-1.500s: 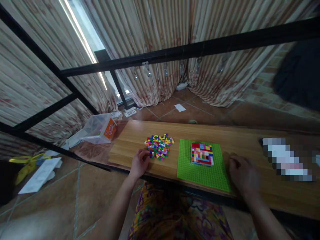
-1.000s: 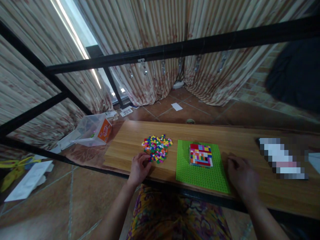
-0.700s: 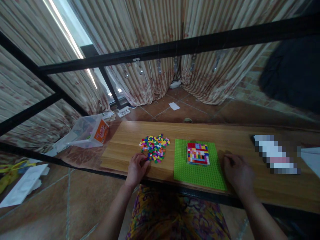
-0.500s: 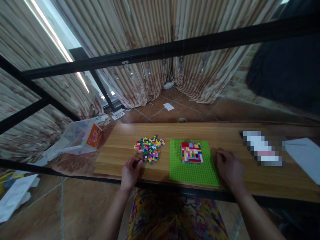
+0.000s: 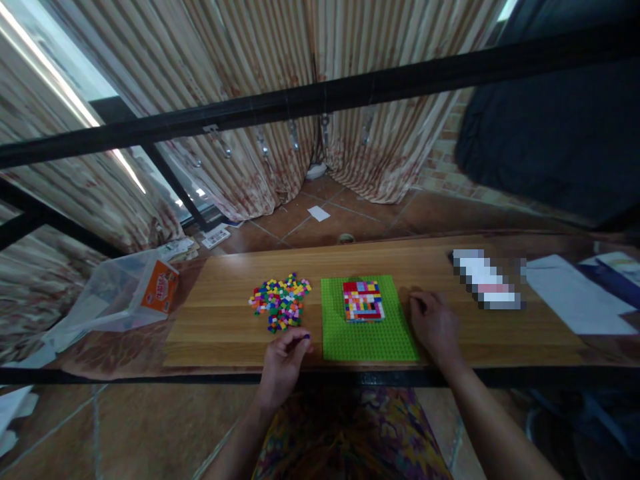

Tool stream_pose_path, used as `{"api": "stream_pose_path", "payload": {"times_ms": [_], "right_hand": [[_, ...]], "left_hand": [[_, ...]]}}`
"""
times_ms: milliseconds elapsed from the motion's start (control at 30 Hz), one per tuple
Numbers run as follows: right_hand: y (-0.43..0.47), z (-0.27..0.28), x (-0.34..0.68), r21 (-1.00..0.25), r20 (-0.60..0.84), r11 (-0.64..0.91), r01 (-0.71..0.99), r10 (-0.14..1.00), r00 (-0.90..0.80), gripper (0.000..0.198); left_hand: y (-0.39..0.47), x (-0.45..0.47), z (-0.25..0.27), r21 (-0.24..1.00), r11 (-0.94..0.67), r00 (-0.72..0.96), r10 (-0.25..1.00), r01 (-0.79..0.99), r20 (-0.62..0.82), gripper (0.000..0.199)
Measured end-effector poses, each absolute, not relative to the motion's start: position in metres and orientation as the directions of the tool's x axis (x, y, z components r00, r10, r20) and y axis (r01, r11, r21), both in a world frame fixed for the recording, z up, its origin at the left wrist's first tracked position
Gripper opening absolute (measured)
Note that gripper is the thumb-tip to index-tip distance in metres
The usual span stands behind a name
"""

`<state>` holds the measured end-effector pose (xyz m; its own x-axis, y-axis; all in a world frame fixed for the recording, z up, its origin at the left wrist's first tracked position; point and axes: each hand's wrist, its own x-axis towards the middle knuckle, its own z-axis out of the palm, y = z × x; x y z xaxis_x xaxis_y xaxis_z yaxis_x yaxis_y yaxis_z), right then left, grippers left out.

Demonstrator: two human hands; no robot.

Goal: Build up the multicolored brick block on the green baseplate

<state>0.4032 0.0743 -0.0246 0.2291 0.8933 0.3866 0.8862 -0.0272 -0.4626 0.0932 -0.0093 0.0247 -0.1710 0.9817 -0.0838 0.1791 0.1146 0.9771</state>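
Observation:
My left hand [image 5: 283, 365] is closed in a pinch on a small dark blue toy brick [image 5: 307, 337], just above the table near its front edge. Right behind it lies a loose pile of small multicoloured toy bricks [image 5: 280, 300]. To the right is a green studded baseplate [image 5: 345, 343], flat on the table. A square block of many-coloured bricks [image 5: 363, 300] stands on its upper middle part. My right hand [image 5: 436, 328] rests curled on the table beside the plate's right edge, its fingers closed with nothing visible in them.
The wooden table [image 5: 210, 327] has a black metal bar [image 5: 360, 377] along its front. A clear plastic box with an orange label [image 5: 161, 285] lies at the left. On the right are a pixelated patch [image 5: 485, 280] and white paper sheets [image 5: 575, 290]. Another black bar [image 5: 280, 107] crosses behind.
My left hand has lifted from the pile's near edge and moved right toward the baseplate, with the dark blue brick in its fingertips. My right hand stays beside the plate. The view has shifted.

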Motion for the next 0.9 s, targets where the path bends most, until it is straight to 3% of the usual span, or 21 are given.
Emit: {"api": "stream_pose_path", "payload": {"times_ms": [533, 700, 900], "right_hand": [[0.074, -0.022, 0.402, -0.488, 0.397, -0.009, 0.873, 0.888, 0.231, 0.031], [0.075, -0.023, 0.404, -0.504, 0.364, -0.034, 0.863, 0.898, 0.248, 0.033], [0.062, 0.005, 0.391, -0.750, 0.352, 0.059, 0.658, 0.879, 0.322, 0.032]], "left_hand": [[0.024, 0.119, 0.021, 0.968, -0.026, -0.183, 0.980, 0.248, 0.074, 0.011], [0.024, 0.116, 0.021, 0.982, 0.026, -0.161, 0.987, 0.188, 0.005, 0.015], [0.016, 0.119, 0.031, 0.992, 0.079, -0.110, 0.992, 0.099, -0.068, 0.023]]}}
